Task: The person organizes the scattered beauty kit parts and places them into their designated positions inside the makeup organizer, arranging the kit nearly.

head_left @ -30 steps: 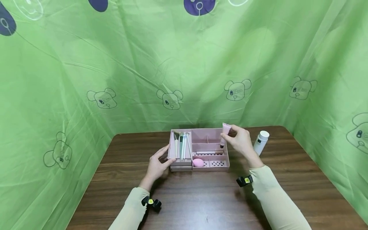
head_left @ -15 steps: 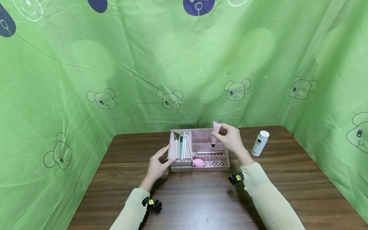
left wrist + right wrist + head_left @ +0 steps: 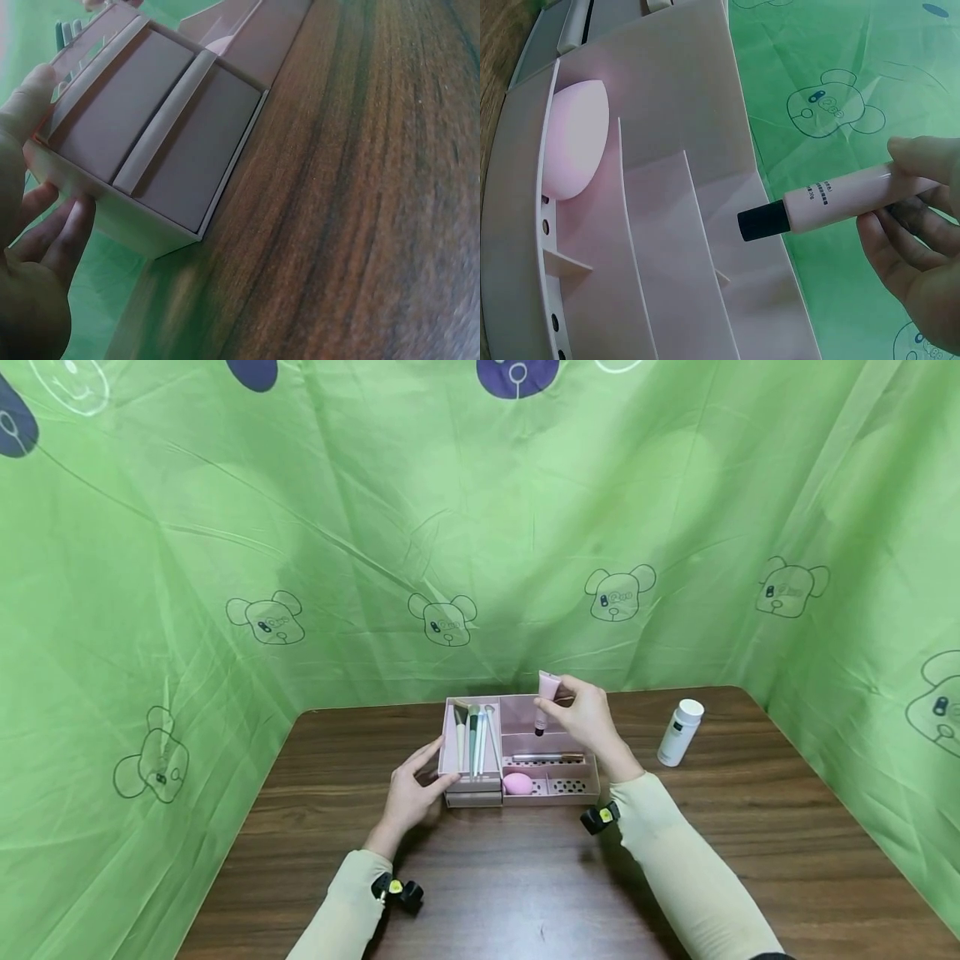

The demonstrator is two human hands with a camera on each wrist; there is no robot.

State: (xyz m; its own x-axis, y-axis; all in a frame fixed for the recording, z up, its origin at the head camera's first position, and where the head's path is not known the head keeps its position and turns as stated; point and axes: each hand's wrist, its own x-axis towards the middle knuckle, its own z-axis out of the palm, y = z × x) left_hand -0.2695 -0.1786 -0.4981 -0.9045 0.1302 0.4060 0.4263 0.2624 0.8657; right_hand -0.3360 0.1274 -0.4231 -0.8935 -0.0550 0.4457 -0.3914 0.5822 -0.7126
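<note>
A pink makeup organizer (image 3: 550,799) stands on the table. Its left part is a two-drawer box with makeup brushes (image 3: 473,739) lying on top; its right part has open compartments. Pinched in my right hand (image 3: 587,716) is a small pink squeeze tube (image 3: 840,201), its black cap (image 3: 763,221) slanting down over the rear compartment. The left hand (image 3: 408,789) rests against the drawer box's left side, with the thumb (image 3: 34,97) at its top edge and straight fingers on the side wall. A pink makeup sponge (image 3: 577,139) sits in the front compartment, with a slim silver tube (image 3: 547,758) behind it.
A white bottle (image 3: 680,732) stands upright on the wooden table (image 3: 487,885), to the right of the organizer. Green cloth (image 3: 450,527) printed with bear faces hangs behind the table and on both sides.
The right hand has moved left with the pink tube, from the organizer's right end to over the rear compartment's middle. The left hand has stayed in place.
</note>
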